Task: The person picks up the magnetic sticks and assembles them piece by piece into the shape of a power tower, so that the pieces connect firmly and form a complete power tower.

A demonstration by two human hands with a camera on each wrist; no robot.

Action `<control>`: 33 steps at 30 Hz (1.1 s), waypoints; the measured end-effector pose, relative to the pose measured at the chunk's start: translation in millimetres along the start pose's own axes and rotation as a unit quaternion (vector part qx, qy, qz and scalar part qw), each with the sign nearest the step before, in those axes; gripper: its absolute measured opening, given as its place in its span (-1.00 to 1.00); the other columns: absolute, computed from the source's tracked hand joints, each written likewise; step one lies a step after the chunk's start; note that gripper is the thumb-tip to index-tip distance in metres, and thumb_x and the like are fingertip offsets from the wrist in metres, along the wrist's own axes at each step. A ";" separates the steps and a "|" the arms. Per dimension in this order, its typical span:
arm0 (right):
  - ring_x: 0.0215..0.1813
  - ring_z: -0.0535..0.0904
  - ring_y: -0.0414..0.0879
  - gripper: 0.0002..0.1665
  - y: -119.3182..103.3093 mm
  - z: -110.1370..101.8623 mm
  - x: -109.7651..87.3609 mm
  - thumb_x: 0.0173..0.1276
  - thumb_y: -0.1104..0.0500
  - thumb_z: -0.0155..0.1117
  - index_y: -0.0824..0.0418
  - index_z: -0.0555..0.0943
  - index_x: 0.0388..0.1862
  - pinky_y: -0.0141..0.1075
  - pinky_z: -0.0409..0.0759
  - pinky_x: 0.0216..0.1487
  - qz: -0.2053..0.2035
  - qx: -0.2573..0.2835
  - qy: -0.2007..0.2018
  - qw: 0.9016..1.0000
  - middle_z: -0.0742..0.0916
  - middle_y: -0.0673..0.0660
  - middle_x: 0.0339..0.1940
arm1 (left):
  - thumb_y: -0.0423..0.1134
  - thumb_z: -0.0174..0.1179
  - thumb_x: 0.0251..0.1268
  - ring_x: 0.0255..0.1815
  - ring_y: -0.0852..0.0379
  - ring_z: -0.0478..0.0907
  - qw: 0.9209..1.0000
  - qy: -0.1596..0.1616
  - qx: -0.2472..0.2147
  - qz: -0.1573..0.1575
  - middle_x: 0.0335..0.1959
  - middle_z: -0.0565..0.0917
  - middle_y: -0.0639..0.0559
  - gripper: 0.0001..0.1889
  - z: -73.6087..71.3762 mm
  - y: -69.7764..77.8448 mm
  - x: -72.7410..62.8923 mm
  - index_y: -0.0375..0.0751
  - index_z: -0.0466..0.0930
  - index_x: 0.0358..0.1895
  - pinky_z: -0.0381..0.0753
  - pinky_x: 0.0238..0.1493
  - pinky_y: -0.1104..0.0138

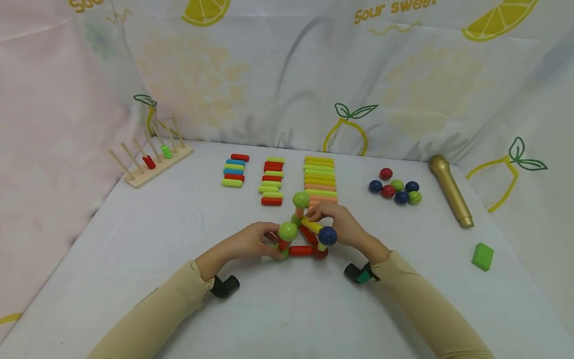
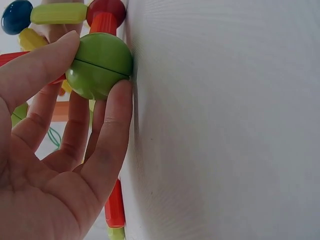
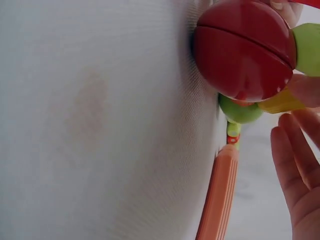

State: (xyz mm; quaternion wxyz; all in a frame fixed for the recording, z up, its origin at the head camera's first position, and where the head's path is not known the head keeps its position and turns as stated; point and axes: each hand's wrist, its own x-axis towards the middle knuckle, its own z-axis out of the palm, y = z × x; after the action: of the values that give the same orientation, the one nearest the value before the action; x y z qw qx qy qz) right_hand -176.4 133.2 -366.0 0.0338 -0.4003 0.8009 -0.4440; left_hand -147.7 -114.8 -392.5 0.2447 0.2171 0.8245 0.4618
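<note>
Pinching lower green ball (image 2: 100, 65) between thumb and fingers of left hand (image 1: 251, 242), probably to steady ball-and-rod structure (image 1: 301, 250) just below middle of frame. With right hand (image 1: 339, 224), holding yellow rod (image 1: 312, 225) in narrow pinch, apparently to keep it aligned near blue ball (image 1: 327, 236). Likely grouped for easy picking: spare rods (image 1: 319, 170) in columns behind, loose balls (image 1: 388, 191) right of middle.

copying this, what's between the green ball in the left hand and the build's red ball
A single red stick joins the green ball to the red ball; the head and left wrist views show it.
</note>
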 end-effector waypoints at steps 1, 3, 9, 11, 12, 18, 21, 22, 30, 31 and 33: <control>-0.04 0.54 0.15 -0.74 5.3 1.1 -0.1 -0.01 0.60 0.29 0.39 0.54 -0.34 -0.11 0.53 0.00 -0.009 -0.004 -0.002 1.000 0.66 0.29 -0.20 | -0.28 0.37 0.06 -0.04 0.04 0.49 1.000 0.000 0.002 0.001 -0.15 0.59 0.09 -0.60 0.0 -0.4 0.0 -0.18 0.55 0.02 0.52 -0.06 0.25; -0.02 0.54 0.13 -0.71 17.0 3.3 -1.0 -0.02 0.60 0.30 0.35 0.54 -0.33 -0.12 0.53 0.01 -0.024 -0.008 -0.004 1.000 0.66 0.26 -0.19 | -0.28 0.37 0.06 -0.04 0.05 0.49 1.000 -0.001 0.002 0.001 -0.15 0.59 0.10 -0.60 0.0 -0.9 0.1 -0.18 0.55 0.02 0.52 -0.06 0.25; -0.07 0.56 0.03 -0.69 36.0 3.5 -5.8 0.06 0.50 0.34 0.31 0.58 -0.19 -0.16 0.55 -0.01 -0.005 0.012 0.001 1.000 0.67 0.17 -0.16 | -0.29 0.36 0.06 -0.04 0.04 0.49 1.000 -0.002 -0.005 0.000 -0.14 0.59 0.09 -0.59 0.3 0.1 0.4 -0.19 0.55 0.03 0.52 -0.06 0.25; -0.11 0.56 0.00 -0.69 37.2 0.7 -7.1 0.11 0.46 0.34 0.32 0.58 -0.13 -0.14 0.55 -0.03 0.025 0.008 0.015 1.000 0.67 0.16 -0.16 | -0.28 0.36 0.06 -0.04 0.04 0.48 1.000 -0.002 -0.003 -0.001 -0.14 0.59 0.10 -0.59 0.4 0.3 0.5 -0.19 0.55 0.03 0.52 -0.06 0.26; -0.13 0.57 0.00 -0.69 38.3 -1.2 -7.8 0.11 0.44 0.34 0.33 0.58 -0.13 -0.13 0.56 -0.05 0.042 -0.002 0.026 0.999 0.66 0.17 -0.16 | -0.28 0.36 0.06 -0.04 0.04 0.48 1.000 -0.002 -0.002 -0.001 -0.14 0.59 0.10 -0.60 0.4 0.4 0.5 -0.18 0.55 0.03 0.52 -0.07 0.26; -0.13 0.55 0.05 -0.70 45.7 -13.4 -6.4 0.14 0.37 0.35 0.34 0.59 -0.10 -0.10 0.55 -0.08 0.155 -0.094 0.060 0.982 0.66 0.18 -0.17 | -0.29 0.36 0.07 -0.04 0.04 0.49 1.000 0.000 0.000 -0.002 -0.14 0.59 0.09 -0.61 -0.2 0.7 -0.2 -0.18 0.55 0.02 0.52 -0.06 0.25; -0.12 0.53 0.04 -0.68 48.7 -16.2 -3.8 0.16 0.33 0.34 0.34 0.60 -0.07 -0.12 0.54 -0.07 0.199 -0.121 0.030 0.972 0.66 0.18 -0.17 | -0.28 0.36 0.07 -0.04 0.04 0.49 1.000 0.001 0.000 0.000 -0.15 0.59 0.09 -0.62 -0.8 0.5 -0.9 -0.18 0.56 0.00 0.52 -0.06 0.25; -0.14 0.52 0.03 -0.68 49.3 -16.7 -2.9 0.16 0.32 0.35 0.33 0.60 -0.07 -0.14 0.54 -0.08 0.214 -0.127 0.021 0.968 0.65 0.17 -0.19 | -0.27 0.36 0.07 -0.04 0.04 0.49 1.000 0.002 0.001 0.002 -0.15 0.59 0.09 -0.62 -0.8 0.7 -1.3 -0.18 0.56 0.00 0.52 -0.06 0.25; -0.37 0.44 -0.04 -0.69 43.2 -21.8 0.0 0.22 0.17 0.31 0.33 0.63 -0.11 -0.30 0.45 -0.36 0.281 -0.186 -0.024 0.941 0.59 0.10 -0.43 | -0.26 0.32 0.12 -0.05 0.10 0.50 0.999 0.019 -0.003 0.032 -0.16 0.60 0.11 -0.72 -0.2 0.7 -2.9 -0.15 0.56 -0.08 0.47 0.03 0.18; -0.38 0.44 -0.03 -0.68 40.5 -24.0 -0.5 0.21 0.18 0.32 0.34 0.62 -0.10 -0.30 0.44 -0.38 0.277 -0.182 -0.018 0.943 0.59 0.11 -0.44 | -0.27 0.31 0.12 -0.05 0.10 0.50 0.999 0.019 -0.002 0.034 -0.16 0.60 0.11 -0.73 -0.1 0.7 -3.3 -0.14 0.56 -0.09 0.47 0.04 0.17; -0.36 0.44 -0.03 -0.67 33.0 -29.7 -2.2 0.20 0.20 0.32 0.35 0.60 -0.08 -0.31 0.45 -0.40 0.272 -0.152 0.003 0.950 0.59 0.13 -0.41 | -0.26 0.31 0.13 -0.05 0.10 0.51 0.999 0.019 -0.001 0.035 -0.16 0.61 0.11 -0.74 0.1 1.0 -3.9 -0.14 0.56 -0.10 0.47 0.04 0.16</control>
State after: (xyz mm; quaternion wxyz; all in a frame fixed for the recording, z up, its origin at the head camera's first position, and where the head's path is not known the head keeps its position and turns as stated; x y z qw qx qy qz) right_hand -207.2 164.3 -373.2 0.0895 -0.1661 0.9375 -0.2925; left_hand -144.4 -116.6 -390.9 0.2123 0.2369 0.8205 0.4751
